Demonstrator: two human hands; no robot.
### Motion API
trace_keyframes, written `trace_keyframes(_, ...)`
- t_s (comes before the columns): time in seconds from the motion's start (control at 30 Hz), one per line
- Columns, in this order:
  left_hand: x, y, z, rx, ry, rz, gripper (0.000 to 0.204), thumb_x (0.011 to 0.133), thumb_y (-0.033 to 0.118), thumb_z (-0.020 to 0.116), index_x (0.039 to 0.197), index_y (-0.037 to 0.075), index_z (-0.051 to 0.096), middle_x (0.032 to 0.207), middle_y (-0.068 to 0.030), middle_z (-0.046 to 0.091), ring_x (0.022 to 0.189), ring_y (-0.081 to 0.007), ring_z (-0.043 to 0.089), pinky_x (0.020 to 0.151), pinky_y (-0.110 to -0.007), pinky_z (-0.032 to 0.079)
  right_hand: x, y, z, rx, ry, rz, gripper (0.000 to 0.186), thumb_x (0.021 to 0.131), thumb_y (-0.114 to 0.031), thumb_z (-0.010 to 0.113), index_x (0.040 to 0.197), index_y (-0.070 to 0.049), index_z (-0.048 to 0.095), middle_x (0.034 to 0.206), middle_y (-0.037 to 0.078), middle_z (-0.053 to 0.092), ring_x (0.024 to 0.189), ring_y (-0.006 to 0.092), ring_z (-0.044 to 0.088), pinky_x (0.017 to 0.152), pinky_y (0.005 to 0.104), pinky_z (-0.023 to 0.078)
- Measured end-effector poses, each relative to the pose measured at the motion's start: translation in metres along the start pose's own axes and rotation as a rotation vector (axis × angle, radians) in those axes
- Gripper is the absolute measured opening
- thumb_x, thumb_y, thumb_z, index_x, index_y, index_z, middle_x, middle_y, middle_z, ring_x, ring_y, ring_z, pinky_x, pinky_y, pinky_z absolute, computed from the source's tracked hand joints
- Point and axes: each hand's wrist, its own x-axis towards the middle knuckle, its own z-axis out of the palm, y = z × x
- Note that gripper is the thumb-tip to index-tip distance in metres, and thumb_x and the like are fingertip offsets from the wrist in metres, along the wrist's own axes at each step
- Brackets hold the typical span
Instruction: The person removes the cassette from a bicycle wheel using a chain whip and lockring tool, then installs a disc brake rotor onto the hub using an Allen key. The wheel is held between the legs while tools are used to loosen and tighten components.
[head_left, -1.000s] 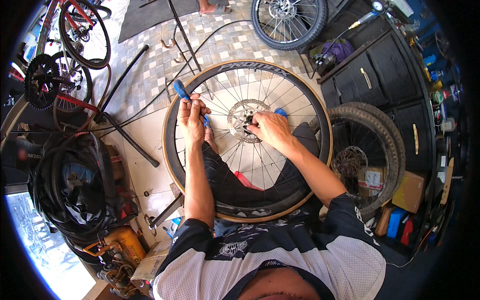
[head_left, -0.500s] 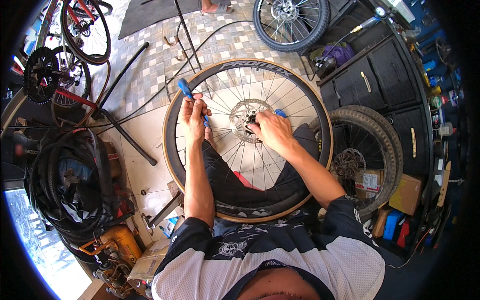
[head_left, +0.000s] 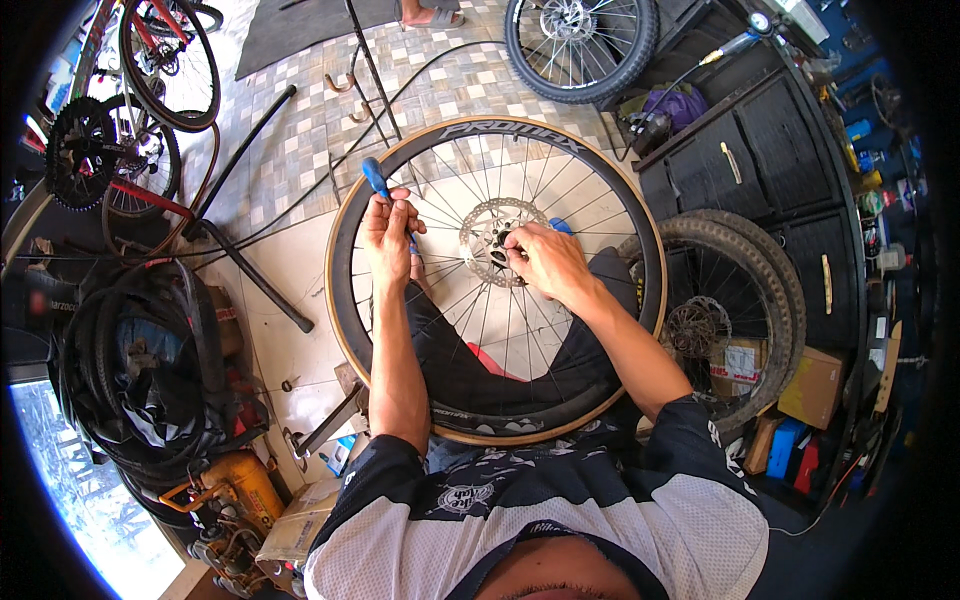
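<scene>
A bicycle wheel (head_left: 345, 300) with a deep black rim, a tan-edged tyre and thin spokes lies across my lap. At its middle is a silver disc brake rotor (head_left: 480, 262) around a dark hub (head_left: 500, 240). My right hand (head_left: 552, 262) has its thumb and fingers pinched at the end of the hub; they partly hide what they grip. Over the left part of the rim and spokes, my left hand (head_left: 388, 232) is closed around a blue-handled tool (head_left: 374, 176). The tool's working end is hidden. Something blue (head_left: 560, 226) shows through the spokes beyond my right hand.
Bicycles (head_left: 165, 65) and a heap of black tyres (head_left: 130, 360) are at left. Two more wheels stand at right, by black drawers (head_left: 700, 165). Another wheel (head_left: 580, 45) is at the far side. A yellow machine (head_left: 240, 485) sits lower left. Another person's sandalled foot (head_left: 435, 17) shows far off.
My right fingers have shifted slightly at the hub. My left hand and the blue-handled tool have barely moved, and the wheel stays in place.
</scene>
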Motion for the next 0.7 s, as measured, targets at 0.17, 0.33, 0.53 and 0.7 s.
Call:
trace_keyframes(0.17, 0.0, -0.001, -0.001, 0.003, 0.005, -0.006, 0.011, 0.109, 0.015, 0.06, 0.113, 0.005, 0.063, 0.082, -0.0022, 0.06, 0.069, -0.0088, 0.056, 0.066, -0.028, 0.054, 0.008, 0.029, -0.009, 1.256, -0.02, 0.394, 0.018, 0.096, -0.01, 0.067, 0.113, -0.002, 0.064, 0.092, 0.003, 0.069, 0.073, 0.0153, 0.06, 0.067, 0.03, 0.051)
trace_keyframes(0.33, 0.003, -0.005, -0.001, 0.012, -0.011, 0.009, 0.011, 0.109, 0.015, 0.06, 0.112, 0.005, 0.063, 0.082, -0.0024, 0.061, 0.068, -0.009, 0.056, 0.065, -0.028, 0.054, 0.017, 0.041, -0.03, 1.527, 0.028, 0.403, 0.018, 0.1, -0.019, 0.065, 0.107, -0.002, 0.065, 0.085, 0.0, 0.066, 0.064, 0.011, 0.053, 0.059, 0.0281, 0.046)
trace_keyframes(0.53, 0.002, -0.005, -0.001, -0.005, -0.014, -0.001, 0.011, 0.109, 0.015, 0.061, 0.112, 0.005, 0.063, 0.082, -0.0024, 0.061, 0.068, -0.0091, 0.056, 0.065, -0.028, 0.054, 0.025, 0.018, -0.037, 0.088, -0.114, 0.32, 0.032, 0.092, -0.036, 0.074, 0.102, -0.007, 0.078, 0.097, 0.02, 0.077, 0.096, 0.0371, 0.074, 0.084, 0.0476, 0.056)
trace_keyframes(0.7, 0.001, -0.005, 0.001, 0.025, -0.022, 0.002, 0.011, 0.109, 0.014, 0.06, 0.112, 0.005, 0.063, 0.082, -0.0025, 0.061, 0.068, -0.0092, 0.057, 0.065, -0.028, 0.054, 0.025, 0.021, -0.022, 0.012, -0.09, 0.196, 0.03, 0.092, -0.032, 0.073, 0.105, -0.005, 0.077, 0.101, 0.019, 0.077, 0.096, 0.0377, 0.074, 0.086, 0.0492, 0.056)
